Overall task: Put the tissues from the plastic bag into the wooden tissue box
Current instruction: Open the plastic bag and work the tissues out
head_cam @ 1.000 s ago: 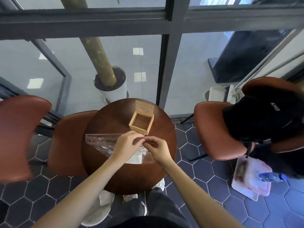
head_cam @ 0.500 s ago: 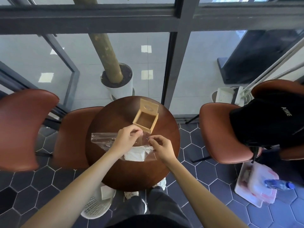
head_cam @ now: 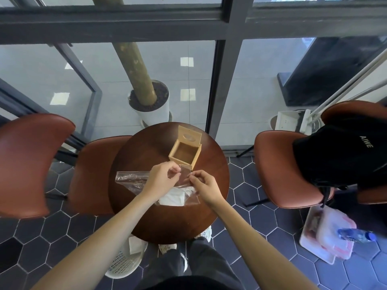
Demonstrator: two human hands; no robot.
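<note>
Our left hand [head_cam: 160, 181] and right hand [head_cam: 204, 187] meet above the middle of a round dark-brown wooden table [head_cam: 146, 155], each with fingers curled and pinching the upper edge of a clear plastic bag [head_cam: 130, 181]. The two pinches sit close together with a small gap between them, just in front of the box. The bag lies flat on the tabletop and stretches away to the left beneath our left wrist. Inside it, under and between our hands, we see a white stack of folded tissues [head_cam: 172, 198] at the bag's right end.

Just beyond our fingertips stands a small light-wooden tissue box [head_cam: 184, 152], its interior visible and bare, its lid [head_cam: 189, 138] with an oval slot tilted upright at the far side. The box's near corner is next to the bag's raised edge; we cannot tell whether they touch.

Brown leather chairs [head_cam: 31, 160] surround the table on a floor of dark hexagonal tiles. A black garment [head_cam: 343, 151] with white lettering drapes over the right chair. A white perforated basket [head_cam: 123, 262] sits under the table by our feet.
</note>
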